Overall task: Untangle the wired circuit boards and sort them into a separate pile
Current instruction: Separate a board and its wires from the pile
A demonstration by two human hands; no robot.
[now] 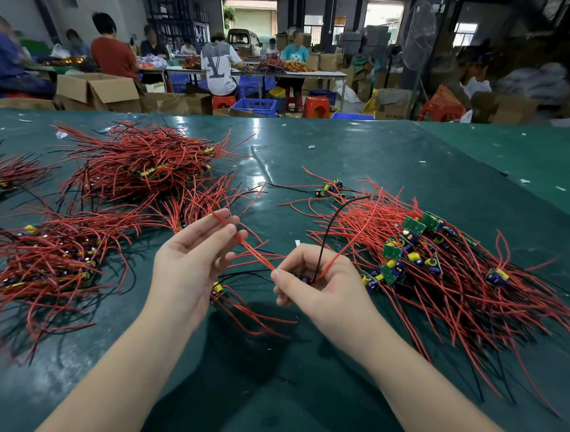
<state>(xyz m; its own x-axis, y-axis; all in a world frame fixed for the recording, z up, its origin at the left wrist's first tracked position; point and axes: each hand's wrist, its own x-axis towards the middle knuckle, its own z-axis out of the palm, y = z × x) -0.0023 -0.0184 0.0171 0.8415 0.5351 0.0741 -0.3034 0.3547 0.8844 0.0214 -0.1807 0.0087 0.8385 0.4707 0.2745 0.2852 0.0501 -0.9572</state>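
Gripping red wires (246, 246), hands (315, 279) unlabelled

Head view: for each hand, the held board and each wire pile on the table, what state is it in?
Left hand: pinching red wires, raised.
Right hand: closed on a circuit board, mostly hidden.
Right pile: spread out, boards exposed.
Far-left pile: heaped, tangled.
Near-left pile: tangled.
Loose board: lying on table.
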